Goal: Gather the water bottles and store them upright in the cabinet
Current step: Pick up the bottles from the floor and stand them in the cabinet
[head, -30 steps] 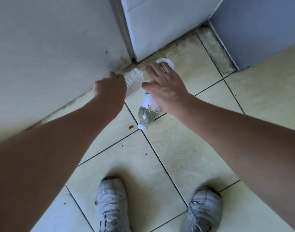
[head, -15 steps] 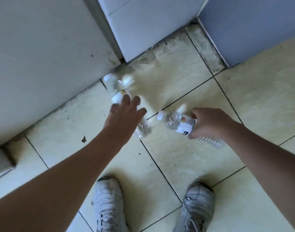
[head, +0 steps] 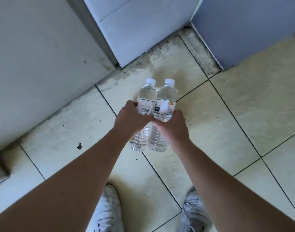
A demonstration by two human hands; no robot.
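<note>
Head view: at the centre of the frame two clear plastic water bottles with white caps are held side by side, touching, caps pointing to the top. The left hand [head: 130, 118] curls its fingers round the left bottle [head: 145, 104]; the right hand [head: 173, 126] grips the right bottle [head: 166, 101]. Below lie pale floor tiles [head: 227, 114] and white sneakers [head: 108, 213].
</note>
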